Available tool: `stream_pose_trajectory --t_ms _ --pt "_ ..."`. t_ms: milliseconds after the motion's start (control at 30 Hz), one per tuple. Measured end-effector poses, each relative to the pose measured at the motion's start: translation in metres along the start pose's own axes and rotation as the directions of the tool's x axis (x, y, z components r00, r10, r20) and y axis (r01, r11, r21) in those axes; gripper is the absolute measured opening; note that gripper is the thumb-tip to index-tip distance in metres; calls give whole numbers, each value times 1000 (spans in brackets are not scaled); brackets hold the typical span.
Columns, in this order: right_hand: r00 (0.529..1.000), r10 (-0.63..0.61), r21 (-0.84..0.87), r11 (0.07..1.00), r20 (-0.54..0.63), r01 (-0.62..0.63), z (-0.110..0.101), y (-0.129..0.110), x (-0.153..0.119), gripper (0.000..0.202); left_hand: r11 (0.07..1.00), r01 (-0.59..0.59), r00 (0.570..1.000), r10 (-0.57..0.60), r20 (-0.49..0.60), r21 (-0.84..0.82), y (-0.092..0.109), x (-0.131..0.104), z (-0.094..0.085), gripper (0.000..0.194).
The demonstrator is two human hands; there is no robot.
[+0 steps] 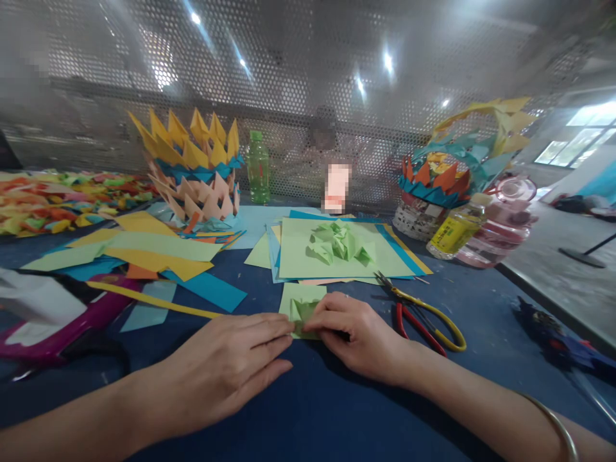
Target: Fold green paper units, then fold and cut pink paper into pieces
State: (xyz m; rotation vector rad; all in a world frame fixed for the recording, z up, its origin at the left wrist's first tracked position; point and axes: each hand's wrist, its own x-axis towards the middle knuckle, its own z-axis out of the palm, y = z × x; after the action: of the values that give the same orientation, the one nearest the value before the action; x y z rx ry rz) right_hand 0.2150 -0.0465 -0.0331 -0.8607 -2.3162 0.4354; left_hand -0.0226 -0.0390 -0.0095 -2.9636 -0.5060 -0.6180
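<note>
Paper (304,292), pale green and squarish, lies on a dark blue tabletop (308,410) between two bare hands, just in front of a stack of sheets (293,253) topped with folded green pieces (341,242). The left hand (235,362) rests flat, fingers together and tips at the paper's left edge, gripping nothing; the right hand (359,327) bends its fingers into a narrow pinch on a creased fold (301,311). Such material looks very light, thin and quick to crease, likely to spring open or tear if tugged; the folded edges seem the surest hold, with flat fingertips steadying the rest. Matte in finish, the paper shows shadowed creases near its middle, partly hidden by the right hand.
</note>
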Motion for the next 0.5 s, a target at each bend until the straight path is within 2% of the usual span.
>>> stream_pose_trajectory --t_ms 500 --pt "994 -108 -48 993 -4 108 -3 1 2 31 998 43 999 -44 17 37 2 -3 2 31"
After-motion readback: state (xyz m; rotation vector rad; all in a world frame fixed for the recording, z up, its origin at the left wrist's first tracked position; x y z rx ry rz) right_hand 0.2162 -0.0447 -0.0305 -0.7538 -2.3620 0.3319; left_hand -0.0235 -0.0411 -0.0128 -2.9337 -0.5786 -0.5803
